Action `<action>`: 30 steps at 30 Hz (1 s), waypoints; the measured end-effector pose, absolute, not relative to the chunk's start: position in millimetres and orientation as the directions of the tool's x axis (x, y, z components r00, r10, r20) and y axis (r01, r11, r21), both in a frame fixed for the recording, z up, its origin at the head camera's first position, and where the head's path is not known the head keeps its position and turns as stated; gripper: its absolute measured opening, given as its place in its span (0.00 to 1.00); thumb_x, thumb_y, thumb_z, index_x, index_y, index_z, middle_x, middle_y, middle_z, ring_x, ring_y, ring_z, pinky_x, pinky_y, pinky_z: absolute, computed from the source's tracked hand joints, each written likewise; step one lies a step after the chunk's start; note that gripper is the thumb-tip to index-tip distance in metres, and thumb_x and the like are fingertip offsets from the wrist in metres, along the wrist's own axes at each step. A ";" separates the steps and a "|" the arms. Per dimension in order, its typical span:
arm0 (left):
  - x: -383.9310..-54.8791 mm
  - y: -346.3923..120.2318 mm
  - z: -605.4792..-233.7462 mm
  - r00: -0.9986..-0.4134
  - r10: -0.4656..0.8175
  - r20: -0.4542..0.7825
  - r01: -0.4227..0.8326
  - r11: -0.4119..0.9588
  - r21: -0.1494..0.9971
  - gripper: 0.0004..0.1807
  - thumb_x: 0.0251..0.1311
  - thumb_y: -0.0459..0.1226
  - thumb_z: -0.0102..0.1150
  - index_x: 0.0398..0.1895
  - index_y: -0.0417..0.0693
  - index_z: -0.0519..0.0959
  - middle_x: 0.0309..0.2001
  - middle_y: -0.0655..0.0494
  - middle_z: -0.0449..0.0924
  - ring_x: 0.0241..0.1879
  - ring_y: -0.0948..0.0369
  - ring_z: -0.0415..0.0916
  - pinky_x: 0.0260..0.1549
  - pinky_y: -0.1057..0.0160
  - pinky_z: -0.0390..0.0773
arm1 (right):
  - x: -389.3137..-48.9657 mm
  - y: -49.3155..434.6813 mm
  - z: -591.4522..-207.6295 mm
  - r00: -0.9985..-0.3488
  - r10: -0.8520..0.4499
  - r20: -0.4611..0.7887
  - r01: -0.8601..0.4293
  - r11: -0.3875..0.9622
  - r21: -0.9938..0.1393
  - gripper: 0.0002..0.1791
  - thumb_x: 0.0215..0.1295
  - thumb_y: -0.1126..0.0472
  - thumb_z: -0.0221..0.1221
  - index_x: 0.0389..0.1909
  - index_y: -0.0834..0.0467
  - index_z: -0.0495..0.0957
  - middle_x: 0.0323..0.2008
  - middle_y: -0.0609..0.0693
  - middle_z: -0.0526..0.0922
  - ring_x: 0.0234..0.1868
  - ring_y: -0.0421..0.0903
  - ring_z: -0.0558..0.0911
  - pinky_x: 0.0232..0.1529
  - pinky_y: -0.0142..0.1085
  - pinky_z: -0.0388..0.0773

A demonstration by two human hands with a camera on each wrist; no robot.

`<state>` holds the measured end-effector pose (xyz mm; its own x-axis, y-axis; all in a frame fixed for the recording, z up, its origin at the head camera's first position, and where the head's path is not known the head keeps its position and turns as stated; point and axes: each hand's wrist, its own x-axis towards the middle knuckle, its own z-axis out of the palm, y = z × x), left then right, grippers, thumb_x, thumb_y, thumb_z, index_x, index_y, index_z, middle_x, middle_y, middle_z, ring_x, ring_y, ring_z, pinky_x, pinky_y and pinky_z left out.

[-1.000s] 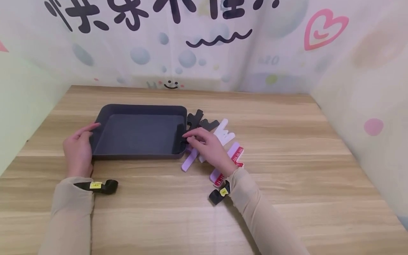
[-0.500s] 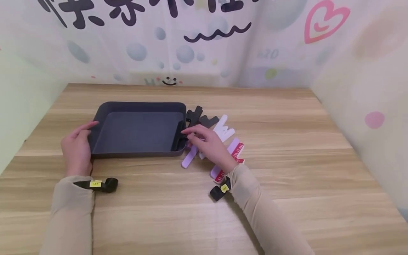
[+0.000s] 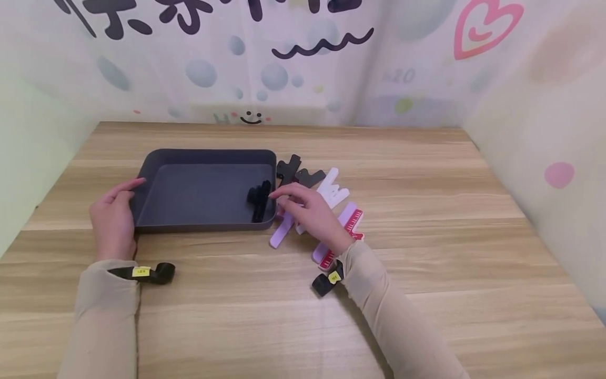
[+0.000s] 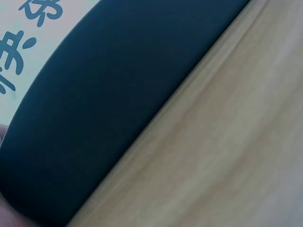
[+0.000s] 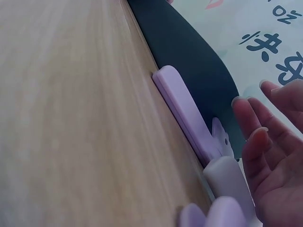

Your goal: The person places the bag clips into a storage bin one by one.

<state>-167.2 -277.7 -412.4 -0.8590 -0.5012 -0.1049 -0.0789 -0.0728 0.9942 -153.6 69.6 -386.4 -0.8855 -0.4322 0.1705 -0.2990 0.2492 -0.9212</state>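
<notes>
A dark grey rectangular tray point(image 3: 203, 192) stands on the table, its left rim gripped by my left hand point(image 3: 112, 218). Inside it, near the right wall, lies a black bag clip point(image 3: 260, 202). My right hand point(image 3: 310, 210) hovers by the right rim, fingers loosely bent and nothing between them in the right wrist view. Under and beside that hand is a pile of clips: black ones point(image 3: 289, 169), white ones point(image 3: 333, 196), a lilac clip point(image 5: 184, 113) and a red-and-lilac pair point(image 3: 347, 226). Part of the pile is hidden by the right hand.
The wood-grain table point(image 3: 227, 316) extends on all sides of the tray. A printed cloth point(image 3: 303, 89) hangs along its back edge, and pale walls stand at left and right. Black straps with yellow labels point(image 3: 141, 272) circle both wrists.
The black clip was pinched by my right hand at the tray's right rim; it has been let go and has toppled onto the tray floor. My left hand has kept its hold.
</notes>
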 end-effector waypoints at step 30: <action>-164.9 -274.0 -411.6 -0.860 -0.502 -0.090 -0.043 -0.104 0.994 0.16 0.62 0.33 0.41 0.46 0.48 0.80 0.56 0.59 0.70 0.59 0.68 0.56 0.56 0.77 0.50 | -155.4 77.7 -387.0 -0.955 -0.228 0.189 -0.225 0.144 -0.964 0.11 0.64 0.63 0.49 0.43 0.60 0.76 0.24 0.55 0.73 0.27 0.58 0.70 0.27 0.43 0.70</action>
